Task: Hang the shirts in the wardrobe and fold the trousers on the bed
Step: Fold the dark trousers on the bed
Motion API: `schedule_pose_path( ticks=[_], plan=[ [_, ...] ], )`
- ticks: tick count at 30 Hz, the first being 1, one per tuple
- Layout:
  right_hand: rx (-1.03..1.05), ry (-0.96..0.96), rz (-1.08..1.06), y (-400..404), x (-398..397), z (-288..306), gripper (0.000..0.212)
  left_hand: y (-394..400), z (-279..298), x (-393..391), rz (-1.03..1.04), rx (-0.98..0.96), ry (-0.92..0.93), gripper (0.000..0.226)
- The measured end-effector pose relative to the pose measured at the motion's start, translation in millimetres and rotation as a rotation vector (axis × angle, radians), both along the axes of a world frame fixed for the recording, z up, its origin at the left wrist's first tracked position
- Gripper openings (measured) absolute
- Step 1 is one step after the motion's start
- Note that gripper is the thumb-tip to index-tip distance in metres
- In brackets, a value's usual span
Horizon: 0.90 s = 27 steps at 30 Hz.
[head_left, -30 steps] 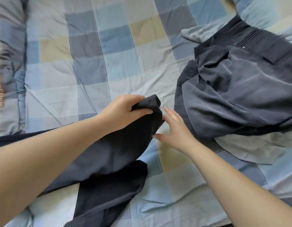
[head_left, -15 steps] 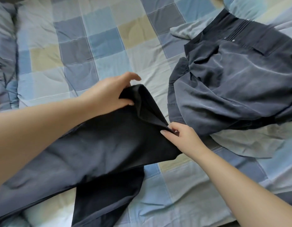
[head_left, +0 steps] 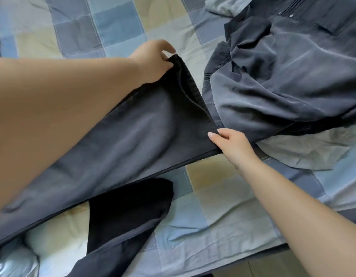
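Trousers (head_left: pixel 133 136) hem pinched taut between left hand (head_left: pixel 153 62) and right hand (head_left: pixel 231 144).

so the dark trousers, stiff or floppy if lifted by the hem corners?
Probably floppy: the dark trousers sag and ripple between the left hand and right hand. The free leg lies crumpled on the bed, so it would likely dangle. Matte weave looks grippy, not slippery.
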State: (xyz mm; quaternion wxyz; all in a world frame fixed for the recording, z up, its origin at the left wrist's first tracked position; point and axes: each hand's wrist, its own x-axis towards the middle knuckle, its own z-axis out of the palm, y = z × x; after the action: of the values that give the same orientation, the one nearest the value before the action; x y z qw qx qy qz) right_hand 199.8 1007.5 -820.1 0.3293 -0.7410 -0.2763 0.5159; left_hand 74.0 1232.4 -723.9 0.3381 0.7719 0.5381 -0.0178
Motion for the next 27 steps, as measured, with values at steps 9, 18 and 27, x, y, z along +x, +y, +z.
schedule_pose_path(
  ticks=[9,18,27],
  plan=[
    [-0.33,0.264,-0.319,-52,-64,-38,0.036,-106,-59,-119,0.197,-0.153,-0.056,0.015],
    [-0.295,0.193,0.238,-57,-147,-33,0.037,-251,-93,-201,0.307,-0.452,-0.006,0.036],
    [-0.055,0.348,0.232,-77,-170,29,0.022,-288,-68,-183,0.339,-0.233,-0.213,0.043]
  ],
)
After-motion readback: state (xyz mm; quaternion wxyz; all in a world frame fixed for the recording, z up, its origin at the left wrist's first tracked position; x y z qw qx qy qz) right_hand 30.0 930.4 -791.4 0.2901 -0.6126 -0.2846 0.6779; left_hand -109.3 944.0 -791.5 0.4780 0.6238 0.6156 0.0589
